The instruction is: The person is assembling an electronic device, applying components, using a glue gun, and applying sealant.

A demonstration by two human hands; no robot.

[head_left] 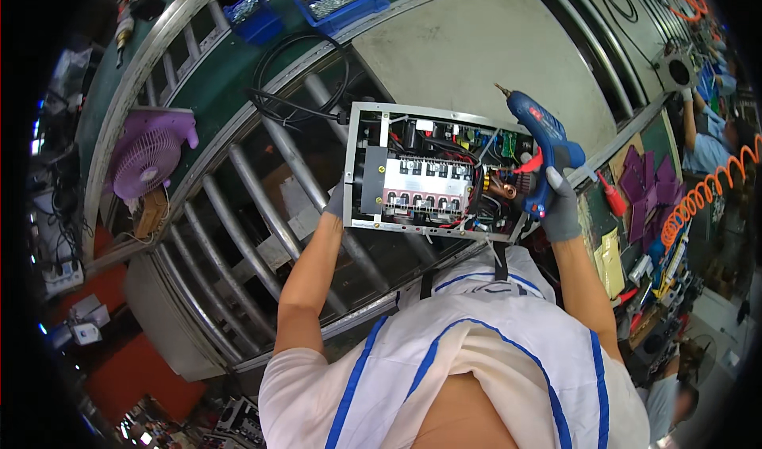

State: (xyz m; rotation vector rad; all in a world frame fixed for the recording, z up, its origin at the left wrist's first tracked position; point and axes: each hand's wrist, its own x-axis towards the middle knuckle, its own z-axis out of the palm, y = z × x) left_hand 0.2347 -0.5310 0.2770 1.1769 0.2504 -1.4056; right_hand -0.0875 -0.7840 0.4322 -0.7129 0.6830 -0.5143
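Note:
An open metal case full of electronics (429, 181), with rows of parts, coils and wires showing inside, lies across the roller conveyor in front of me. My left hand (335, 201), in a grey glove, grips the case's left end; its fingers are mostly hidden behind the wall. In my gloved right hand (563, 203) is a blue pistol-shaped power screwdriver (548, 128). Its bit points up and to the left, above the case's far right corner and apart from it. The fingers wrap around the handle at the case's right end.
Metal rollers (262, 203) run left of the case, and a pale board (484, 44) lies beyond it. A black cable (305, 116) trails from the case. Blue screw bins (337, 1) stand at the back, a purple fan (149, 159) at left, hand tools (659, 282) at right. Co-workers are at far right.

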